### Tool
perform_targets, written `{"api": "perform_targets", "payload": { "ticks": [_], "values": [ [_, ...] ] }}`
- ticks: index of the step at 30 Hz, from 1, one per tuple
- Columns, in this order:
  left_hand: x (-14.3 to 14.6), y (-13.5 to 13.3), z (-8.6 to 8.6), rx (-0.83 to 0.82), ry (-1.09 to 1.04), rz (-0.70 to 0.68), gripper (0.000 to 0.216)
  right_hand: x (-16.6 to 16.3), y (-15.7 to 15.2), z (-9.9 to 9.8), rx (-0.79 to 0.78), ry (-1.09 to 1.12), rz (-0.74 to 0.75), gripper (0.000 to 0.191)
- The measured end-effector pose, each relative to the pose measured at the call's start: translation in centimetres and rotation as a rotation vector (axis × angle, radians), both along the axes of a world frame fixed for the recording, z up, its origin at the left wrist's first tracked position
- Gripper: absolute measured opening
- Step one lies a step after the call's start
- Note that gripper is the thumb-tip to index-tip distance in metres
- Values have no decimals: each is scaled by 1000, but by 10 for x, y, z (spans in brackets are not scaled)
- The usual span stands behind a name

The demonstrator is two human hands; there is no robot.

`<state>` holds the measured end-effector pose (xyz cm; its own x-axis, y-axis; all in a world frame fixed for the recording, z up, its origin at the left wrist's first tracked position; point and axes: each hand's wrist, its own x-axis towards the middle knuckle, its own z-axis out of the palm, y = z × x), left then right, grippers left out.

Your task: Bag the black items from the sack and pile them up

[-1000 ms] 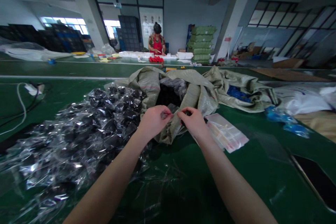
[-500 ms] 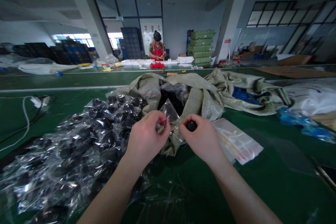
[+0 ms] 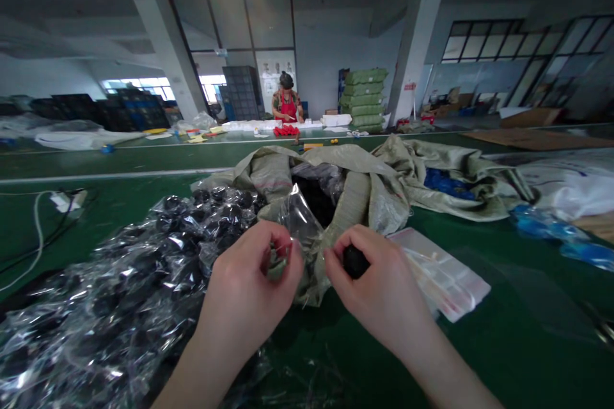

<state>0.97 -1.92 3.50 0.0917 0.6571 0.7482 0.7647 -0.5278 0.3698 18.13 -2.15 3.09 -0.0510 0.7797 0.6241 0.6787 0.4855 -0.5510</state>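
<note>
My left hand [image 3: 249, 281] is closed in a pinch on a small clear plastic bag [image 3: 300, 217] that stands up between my two hands. My right hand [image 3: 378, 281] is curled round a small round black part [image 3: 354, 260]. Both hands hover just in front of an open grey woven sack [image 3: 355, 185] whose dark mouth holds more black parts. Left of my hands lies a big heap of bagged black parts [image 3: 144, 262] in shiny clear plastic.
A stack of clear zip bags [image 3: 446, 275] lies right of my right hand on the green table [image 3: 503, 326]. Blue packets [image 3: 542, 223] and white sheeting sit further right. A cable [image 3: 38, 236] runs at the left. A person in a red apron [image 3: 286, 102] works far behind.
Both hands have drawn back toward me from the sack's mouth. The right hand now shows a black part in its fingers, and the clear bag has lifted upright.
</note>
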Motion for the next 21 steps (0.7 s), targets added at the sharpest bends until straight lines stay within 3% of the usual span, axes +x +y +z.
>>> {"api": "perform_targets", "payload": {
  "ticks": [8,10,13,17,21],
  "values": [
    [6,32,-22,-143,164,191,6,0,13,-11,-206,-115,-28,14],
    [8,39,-28,-207,219,251,6,3,11,-11,-263,-26,41,24],
    [10,42,-31,-265,273,306,10,5,6,-9,-326,189,262,37],
    [9,39,-28,-319,291,249,11,3,7,-12,-443,341,496,49],
    [4,42,-26,-325,233,176,11,-1,17,-19,-444,338,403,44]
  ]
}}
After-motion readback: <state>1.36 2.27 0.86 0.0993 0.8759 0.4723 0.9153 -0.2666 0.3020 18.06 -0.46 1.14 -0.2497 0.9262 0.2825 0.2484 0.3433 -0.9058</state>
